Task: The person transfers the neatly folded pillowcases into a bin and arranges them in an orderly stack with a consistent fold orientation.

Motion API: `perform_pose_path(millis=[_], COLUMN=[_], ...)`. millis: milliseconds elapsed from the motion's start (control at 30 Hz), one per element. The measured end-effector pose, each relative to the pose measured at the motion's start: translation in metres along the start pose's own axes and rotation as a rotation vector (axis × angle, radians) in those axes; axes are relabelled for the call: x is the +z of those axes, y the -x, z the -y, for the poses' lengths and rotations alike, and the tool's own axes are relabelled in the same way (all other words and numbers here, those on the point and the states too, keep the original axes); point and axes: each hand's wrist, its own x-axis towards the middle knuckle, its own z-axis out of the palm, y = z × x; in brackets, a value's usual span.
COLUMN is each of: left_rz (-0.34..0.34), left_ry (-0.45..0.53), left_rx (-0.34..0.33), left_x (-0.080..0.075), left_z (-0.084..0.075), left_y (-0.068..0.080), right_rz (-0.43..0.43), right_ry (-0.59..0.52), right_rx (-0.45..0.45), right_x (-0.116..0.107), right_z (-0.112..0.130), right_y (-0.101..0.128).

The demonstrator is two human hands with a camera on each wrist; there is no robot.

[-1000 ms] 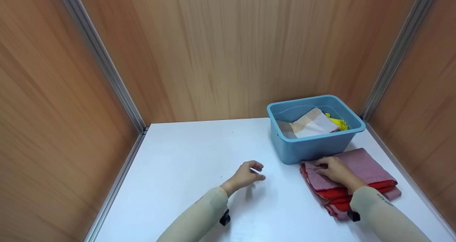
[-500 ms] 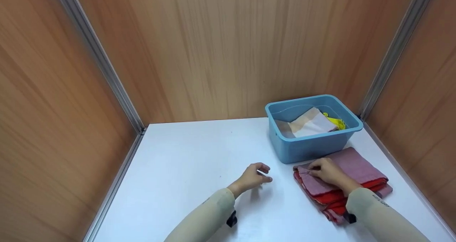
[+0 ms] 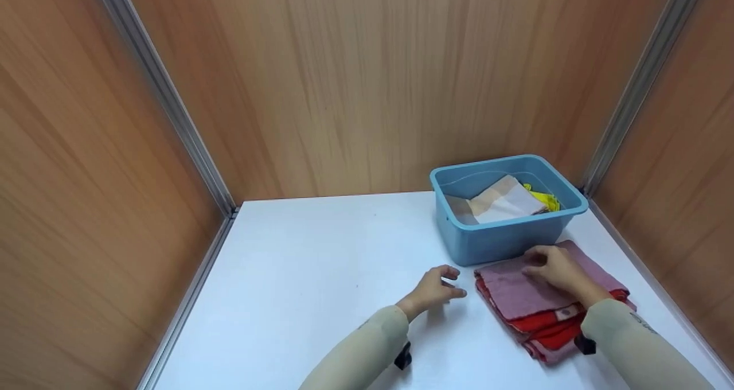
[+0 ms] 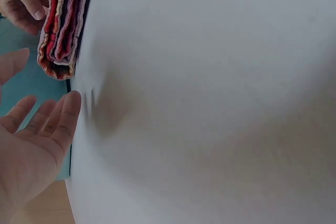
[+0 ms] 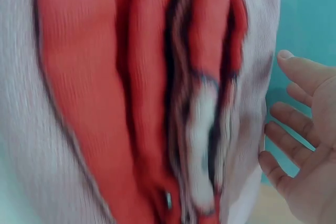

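A thick folded towel (image 3: pixel 510 292), pink outside with red layers showing along its front edge, lies on the white table in front of the blue tub. My right hand (image 3: pixel 559 269) is over its top, fingers loosely bent, fingertips right at the pink surface. In the right wrist view, the layered towel edge (image 5: pixel 152 93) fills the left and middle, beside the spread fingers of that hand (image 5: pixel 310 129). Just left of the towel, my left hand (image 3: pixel 433 289) hovers low over the table with relaxed fingers and holds nothing. The left wrist view shows its palm and the towel's rolled, striped layers (image 4: pixel 63 30).
The blue plastic tub (image 3: pixel 510 238) stands at the back right, near the side wall. Inside it lie a folded white-and-beige cloth (image 3: pixel 507 201) and a yellow cloth (image 3: pixel 545 199). Wood-grain panels (image 3: pixel 367 92) enclose the white table (image 3: pixel 298 264) on the back and sides.
My left hand has moved right, closer to the towel. The towel has shifted slightly left. My right hand has slid from the towel's left part toward the right, its fingers loosening.
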Motion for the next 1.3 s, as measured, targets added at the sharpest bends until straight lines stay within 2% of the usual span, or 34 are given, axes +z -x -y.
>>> perform_pose_path(millis=[233,367,567,767,867,1033,1167,1300], left_rz=[-0.013,-0.009,-0.023,-0.026,-0.020,0.008,0.022,0.018], left_ry=[0.051,0.091,0.101,0.138,0.171,0.261,0.319,0.337], left_rx=[-0.047,-0.049,-0.056,-0.073,-0.099,-0.102,-0.113,-0.119], left_x=[0.015,0.022,0.031,0.040,0.043,0.045,0.046,0.046], left_z=[-0.004,-0.004,-0.005,-0.009,-0.011,-0.012,-0.013,-0.012], left_y=[-0.005,-0.005,-0.008,-0.009,-0.009,-0.011,-0.012,-0.012], right_rz=[-0.019,-0.011,0.014,-0.005,0.031,0.103,0.116,0.116], right_ry=[0.004,0.011,-0.001,-0.015,-0.062,-0.151,-0.189,-0.190], right_rx=[0.093,0.124,0.228,0.241,0.271,0.336,0.357,0.354], right_x=[-0.026,-0.036,-0.049,-0.051,-0.051,-0.051,-0.049,-0.047], right_z=[-0.024,-0.038,-0.058,-0.075,-0.080,-0.085,-0.085,-0.086], right_y=[0.007,0.010,0.019,0.025,0.027,0.027,0.026,0.025])
